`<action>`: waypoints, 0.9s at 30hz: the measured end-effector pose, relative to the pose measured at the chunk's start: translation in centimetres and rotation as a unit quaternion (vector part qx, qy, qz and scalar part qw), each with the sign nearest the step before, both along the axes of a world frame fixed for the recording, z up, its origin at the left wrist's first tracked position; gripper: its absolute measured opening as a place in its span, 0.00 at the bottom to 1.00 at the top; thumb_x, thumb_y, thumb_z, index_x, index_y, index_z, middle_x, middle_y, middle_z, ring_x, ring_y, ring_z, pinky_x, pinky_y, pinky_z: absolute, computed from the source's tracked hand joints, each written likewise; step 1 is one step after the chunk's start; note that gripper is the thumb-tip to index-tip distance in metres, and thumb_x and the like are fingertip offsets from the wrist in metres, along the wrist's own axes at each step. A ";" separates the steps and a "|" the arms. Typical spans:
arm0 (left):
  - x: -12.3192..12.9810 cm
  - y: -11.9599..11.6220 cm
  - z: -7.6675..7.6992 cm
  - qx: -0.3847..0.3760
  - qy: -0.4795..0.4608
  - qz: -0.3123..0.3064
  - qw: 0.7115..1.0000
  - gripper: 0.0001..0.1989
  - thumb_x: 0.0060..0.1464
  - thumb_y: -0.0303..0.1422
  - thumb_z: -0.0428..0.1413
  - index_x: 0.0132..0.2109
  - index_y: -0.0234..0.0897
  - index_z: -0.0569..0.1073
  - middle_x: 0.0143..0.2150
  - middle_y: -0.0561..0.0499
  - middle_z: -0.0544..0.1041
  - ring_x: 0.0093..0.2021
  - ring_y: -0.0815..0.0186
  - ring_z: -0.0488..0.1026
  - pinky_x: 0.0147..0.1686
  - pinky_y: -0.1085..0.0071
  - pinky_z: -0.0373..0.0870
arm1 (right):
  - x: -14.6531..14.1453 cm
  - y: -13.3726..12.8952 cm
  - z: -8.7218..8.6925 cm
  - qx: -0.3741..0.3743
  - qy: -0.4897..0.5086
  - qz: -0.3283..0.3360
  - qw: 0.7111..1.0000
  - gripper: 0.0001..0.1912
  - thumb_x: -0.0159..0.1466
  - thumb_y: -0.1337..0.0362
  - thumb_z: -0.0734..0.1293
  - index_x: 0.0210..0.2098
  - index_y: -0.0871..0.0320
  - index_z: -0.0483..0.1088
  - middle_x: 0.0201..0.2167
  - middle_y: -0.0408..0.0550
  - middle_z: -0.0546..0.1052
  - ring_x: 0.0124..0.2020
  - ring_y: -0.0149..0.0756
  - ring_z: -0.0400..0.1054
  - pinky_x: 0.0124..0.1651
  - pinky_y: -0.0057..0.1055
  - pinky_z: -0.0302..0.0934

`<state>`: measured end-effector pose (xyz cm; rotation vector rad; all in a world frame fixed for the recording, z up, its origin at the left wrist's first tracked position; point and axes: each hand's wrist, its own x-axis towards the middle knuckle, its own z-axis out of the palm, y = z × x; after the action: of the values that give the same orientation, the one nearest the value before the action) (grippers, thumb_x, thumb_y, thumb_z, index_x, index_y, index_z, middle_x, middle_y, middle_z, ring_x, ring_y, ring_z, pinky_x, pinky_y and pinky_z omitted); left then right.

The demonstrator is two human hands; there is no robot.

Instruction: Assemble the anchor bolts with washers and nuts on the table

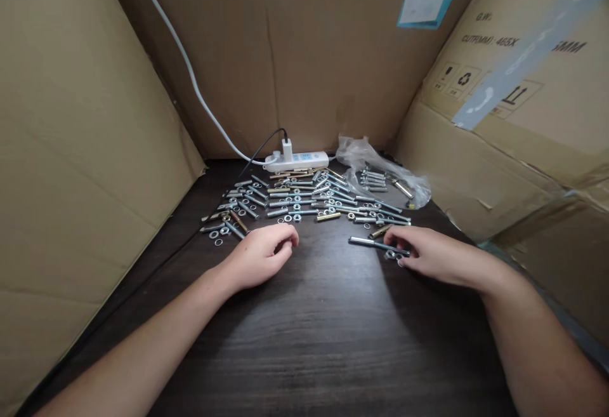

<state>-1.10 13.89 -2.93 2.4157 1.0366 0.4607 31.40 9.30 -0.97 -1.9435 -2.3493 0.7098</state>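
Note:
On the dark table (304, 328) lie many metal bolts, sleeves, nuts and washers in rough rows. My left hand (264, 255) rests near their front edge with its fingers curled together; what it holds, if anything, is hidden. At the right, my right hand (421, 252) has its fingers around the end of a long bolt with a silver sleeve (361, 241). A nut (390, 255) and a washer (399, 261) lie by its fingertips. Just behind these is a brass-coloured sleeve (379, 232), partly covered by the hand.
A white power strip (297, 162) with a plugged-in adapter stands at the back. Beside it lies a clear plastic bag (352, 150) with more bolts. Cardboard walls (228, 55) enclose the left, back and right. A black cable (157, 269) runs along the left.

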 end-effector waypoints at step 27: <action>0.8 -0.3 -0.5 0.071 0.013 0.004 0.997 0.04 0.57 0.30 0.49 0.39 0.38 0.68 0.33 0.52 0.70 0.35 0.65 0.65 0.34 0.69 0.62 | -7.2 0.4 -2.1 0.162 0.171 0.081 0.969 0.07 0.64 0.67 0.59 0.39 0.57 0.68 0.37 0.49 0.70 0.37 0.36 0.65 0.41 0.33 0.62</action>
<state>-0.27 13.60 -3.43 2.5487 1.0587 0.5233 24.23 9.74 -3.09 -1.3893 -2.2527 0.5678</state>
